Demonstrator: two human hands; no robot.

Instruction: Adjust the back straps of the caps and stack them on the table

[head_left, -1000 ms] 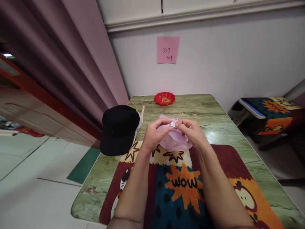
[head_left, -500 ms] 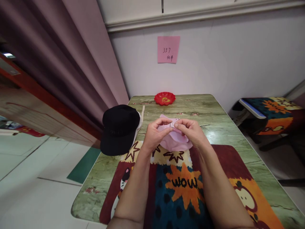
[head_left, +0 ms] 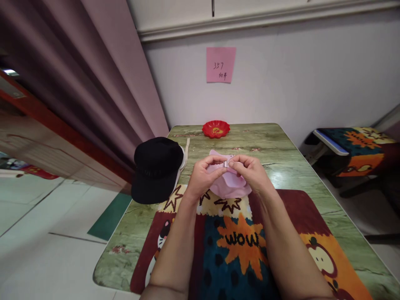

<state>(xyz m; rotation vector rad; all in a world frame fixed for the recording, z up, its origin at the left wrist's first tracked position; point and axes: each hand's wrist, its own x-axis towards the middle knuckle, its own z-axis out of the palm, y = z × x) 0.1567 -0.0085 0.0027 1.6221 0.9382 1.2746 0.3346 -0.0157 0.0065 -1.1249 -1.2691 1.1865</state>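
Observation:
A pink cap [head_left: 233, 186] rests on the table at the far edge of the patterned mat, partly hidden by my hands. Thumb and forefinger of my left hand [head_left: 206, 171] pinch a small silver metal buckle [head_left: 225, 164] on the cap's strap. Right beside it, my right hand [head_left: 248, 168] is closed in a pinch at the buckle's right side, on what looks like the pink strap; the fingertips cover most of it. To the left of my hands sits a black cap [head_left: 158, 166] with its brim toward me, on top of something pale with a light strap.
A red scalloped dish [head_left: 216, 129] stands near the table's back edge. The colourful mat [head_left: 231, 258] lies under my forearms on the green table [head_left: 118, 246]. A pink note [head_left: 221, 65] is on the wall, a curtain [head_left: 93, 62] hangs at left, and another table [head_left: 362, 146] stands at right.
Almost nothing differs. The buckle between my fingers has tilted very slightly, and both hands keep the same place.

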